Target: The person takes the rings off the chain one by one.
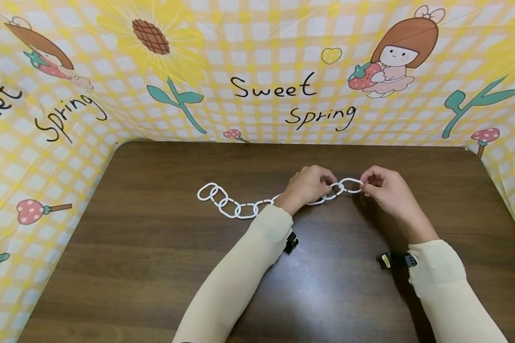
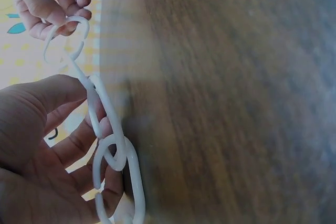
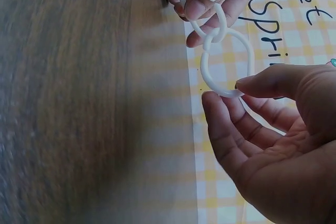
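A chain of white plastic links (image 1: 246, 211) curves over the brown table, its left part lying flat. My left hand (image 1: 310, 185) pinches a link near the right part of the chain between thumb and fingers; in the left wrist view more links (image 2: 135, 182) pass beside its curled fingers. At the right end, my right hand (image 1: 385, 186) pinches the last link (image 3: 203, 72) between thumb and forefinger, which the right wrist view shows closely. Small gaps show in the sides of some links. The left hand and sleeve hide the middle of the chain in the head view.
The dark wood-grain table (image 1: 133, 267) has rounded far corners. A yellow-checked cloth (image 1: 257, 62) with cartoon prints and lettering rises behind it and along both sides. Dark wrist cameras (image 1: 396, 260) sit at the cuffs of both pale sleeves.
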{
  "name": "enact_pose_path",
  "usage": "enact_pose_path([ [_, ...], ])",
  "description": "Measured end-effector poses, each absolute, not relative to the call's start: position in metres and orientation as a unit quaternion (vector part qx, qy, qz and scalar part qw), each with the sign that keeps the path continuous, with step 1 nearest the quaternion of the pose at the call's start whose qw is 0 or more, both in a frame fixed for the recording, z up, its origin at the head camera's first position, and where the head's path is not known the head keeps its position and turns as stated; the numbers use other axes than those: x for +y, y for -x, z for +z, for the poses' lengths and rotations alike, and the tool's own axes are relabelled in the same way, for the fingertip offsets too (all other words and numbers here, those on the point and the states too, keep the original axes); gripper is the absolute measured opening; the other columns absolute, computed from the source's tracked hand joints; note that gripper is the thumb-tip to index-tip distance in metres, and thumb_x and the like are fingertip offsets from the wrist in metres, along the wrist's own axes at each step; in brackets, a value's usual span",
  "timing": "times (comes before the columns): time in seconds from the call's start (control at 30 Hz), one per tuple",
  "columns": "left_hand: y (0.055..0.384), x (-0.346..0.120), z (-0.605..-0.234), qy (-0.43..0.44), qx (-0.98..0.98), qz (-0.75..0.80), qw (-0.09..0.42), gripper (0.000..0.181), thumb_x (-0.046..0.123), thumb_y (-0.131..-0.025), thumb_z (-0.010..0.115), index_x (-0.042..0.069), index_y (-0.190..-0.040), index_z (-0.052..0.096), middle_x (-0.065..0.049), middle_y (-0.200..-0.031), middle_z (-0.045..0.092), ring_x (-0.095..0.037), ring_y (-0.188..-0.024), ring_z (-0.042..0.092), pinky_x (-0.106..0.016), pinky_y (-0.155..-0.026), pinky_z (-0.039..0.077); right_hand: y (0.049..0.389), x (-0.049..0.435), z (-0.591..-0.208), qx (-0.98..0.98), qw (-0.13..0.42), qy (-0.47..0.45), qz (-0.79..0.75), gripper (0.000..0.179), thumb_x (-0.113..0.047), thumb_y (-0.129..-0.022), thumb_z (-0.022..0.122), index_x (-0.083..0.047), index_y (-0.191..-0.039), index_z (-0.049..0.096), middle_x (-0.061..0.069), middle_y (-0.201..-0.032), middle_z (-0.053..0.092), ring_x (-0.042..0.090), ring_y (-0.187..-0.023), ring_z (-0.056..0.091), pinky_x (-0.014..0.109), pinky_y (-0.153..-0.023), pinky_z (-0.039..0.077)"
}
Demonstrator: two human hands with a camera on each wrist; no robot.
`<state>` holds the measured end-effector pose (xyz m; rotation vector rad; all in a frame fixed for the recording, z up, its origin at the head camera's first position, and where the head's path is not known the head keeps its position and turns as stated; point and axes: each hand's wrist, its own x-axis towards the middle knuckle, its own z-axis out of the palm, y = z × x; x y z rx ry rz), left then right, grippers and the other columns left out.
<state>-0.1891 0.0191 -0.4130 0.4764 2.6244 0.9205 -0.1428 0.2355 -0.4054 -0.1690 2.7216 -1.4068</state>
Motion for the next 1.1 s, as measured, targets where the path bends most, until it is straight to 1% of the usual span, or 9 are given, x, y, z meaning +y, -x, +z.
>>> enact_pose_path([
  [0.2, 0.189, 0.019, -0.414, -0.161, 0.918, 0.326, 0.160, 0.014, 0.021, -0.098, 0.072, 0.026, -0.107, 0.081, 0.010, -0.079, 0.067, -0.010, -0.071, 0.059, -0.029, -0.064, 0.043, 0.142, 0.235, -0.407, 0.884, 0.041, 0.045, -0.463, 0.006, -0.001, -0.097, 0.068, 0.004, -0.099, 0.065, 0.009, -0.083, 0.070, 0.007, -0.072, 0.065, 0.019, -0.066, 0.049],
  [0.3, 0.189, 0.019, -0.414, -0.160, 0.916, 0.332, 0.160, 0.013, 0.020, -0.098, 0.072, 0.025, -0.106, 0.080, 0.010, -0.079, 0.067, -0.010, -0.071, 0.059, -0.029, -0.064, 0.043, 0.143, 0.234, -0.407, 0.880, 0.050, 0.042, -0.470, 0.007, -0.001, -0.098, 0.067, 0.005, -0.100, 0.065, 0.009, -0.084, 0.070, 0.007, -0.073, 0.066, 0.019, -0.067, 0.052],
  [0.5, 0.189, 0.019, -0.411, -0.163, 0.910, 0.346, 0.161, 0.012, 0.016, -0.097, 0.072, 0.020, -0.104, 0.081, 0.008, -0.081, 0.069, -0.009, -0.072, 0.059, -0.025, -0.062, 0.043, 0.142, 0.235, -0.408, 0.875, 0.059, 0.042, -0.478, 0.005, 0.002, -0.097, 0.067, 0.006, -0.099, 0.064, 0.014, -0.088, 0.071, 0.006, -0.074, 0.069, 0.021, -0.070, 0.057],
  [0.77, 0.189, 0.018, -0.404, -0.182, 0.897, 0.367, 0.169, 0.016, 0.006, -0.096, 0.069, 0.012, -0.107, 0.079, 0.003, -0.085, 0.070, -0.010, -0.074, 0.059, -0.020, -0.062, 0.044, 0.140, 0.235, -0.409, 0.860, 0.062, 0.069, -0.502, 0.014, 0.008, -0.096, 0.062, 0.014, -0.109, 0.062, 0.017, -0.092, 0.067, 0.004, -0.076, 0.068, 0.023, -0.070, 0.060],
  [0.97, 0.188, 0.017, -0.403, -0.196, 0.881, 0.392, 0.179, 0.025, 0.001, -0.098, 0.065, 0.014, -0.114, 0.079, 0.002, -0.082, 0.067, -0.009, -0.068, 0.058, -0.018, -0.058, 0.046, 0.140, 0.236, -0.410, 0.850, 0.053, 0.085, -0.517, 0.018, 0.010, -0.096, 0.062, 0.014, -0.113, 0.065, 0.015, -0.091, 0.068, 0.002, -0.076, 0.067, 0.023, -0.070, 0.061],
  [1.1, 0.187, 0.017, -0.402, -0.194, 0.876, 0.401, 0.184, 0.024, 0.002, -0.099, 0.064, 0.016, -0.112, 0.079, 0.002, -0.080, 0.066, -0.009, -0.065, 0.058, -0.019, -0.057, 0.048, 0.139, 0.236, -0.411, 0.850, 0.055, 0.077, -0.518, 0.016, 0.009, -0.097, 0.063, 0.014, -0.112, 0.065, 0.013, -0.091, 0.068, 0.001, -0.077, 0.067, 0.023, -0.071, 0.061],
])
